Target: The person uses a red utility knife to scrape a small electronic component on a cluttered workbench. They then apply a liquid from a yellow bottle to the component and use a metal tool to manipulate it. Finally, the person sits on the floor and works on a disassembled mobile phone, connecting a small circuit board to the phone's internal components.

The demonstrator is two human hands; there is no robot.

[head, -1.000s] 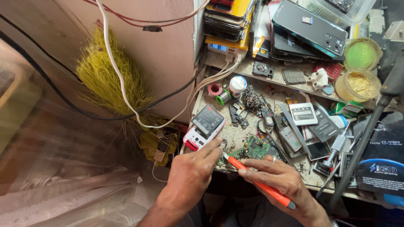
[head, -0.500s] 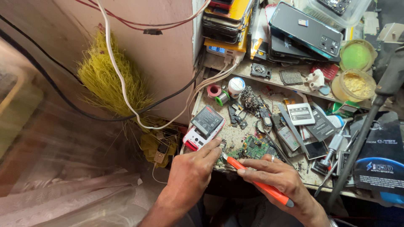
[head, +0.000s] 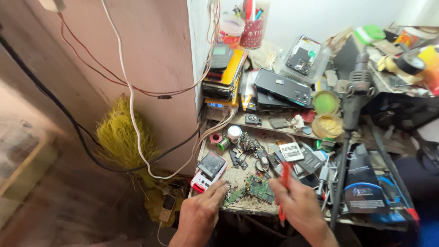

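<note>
- Repair work under way: left hand (head: 197, 215) presses fingers on the small green circuit board (head: 260, 188) at the cluttered counter's (head: 256, 208) front edge.
- Right hand (head: 297, 205) holds, fingers wrapped round it, a slim red-handled tool (head: 284, 183), which next needs steady, fine placement on the board.

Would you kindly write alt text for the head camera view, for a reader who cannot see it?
Two bare hands work over a green circuit board on a cluttered repair bench: the right hand holds an orange-handled tool, the left hand rests at the board's edge. Phones and parts surround them.
</note>
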